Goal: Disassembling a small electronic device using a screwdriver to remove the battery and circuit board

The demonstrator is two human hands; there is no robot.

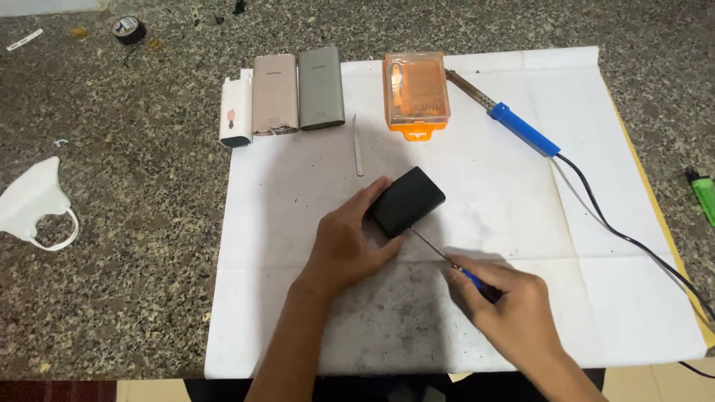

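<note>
Here the left hand [346, 242] clamps a black power bank [407, 201] near the middle of the white paper sheet [611, 298], fingers curled over its upper-left end and thumb pressed along the near edge, so the case sits tilted on the sheet. The right hand [514, 305] has its fingers closed around the blue handle of a small screwdriver [447, 259], whose thin shaft reaches up-left to the lower corner of the power bank; whether the tip is in a seam or only touching the case is hard to tell from this view.

To do this well, I would judge that the left hand should press the case flat and firm so it cannot slide, and the right should keep the shaft low and push gently, lest the tip slip toward the thumb.

Along the sheet's far edge lie a white power bank [235, 113], a pink one [274, 94] and a grey one [321, 88], side by side. Tweezers [357, 145] lie just to their right, then an orange tool case [416, 93] and a blue-handled soldering iron [510, 123]. A white face mask [33, 201] rests on the stone counter [134, 223] toward its left edge, and a green lighter [703, 195] by the right edge.
</note>
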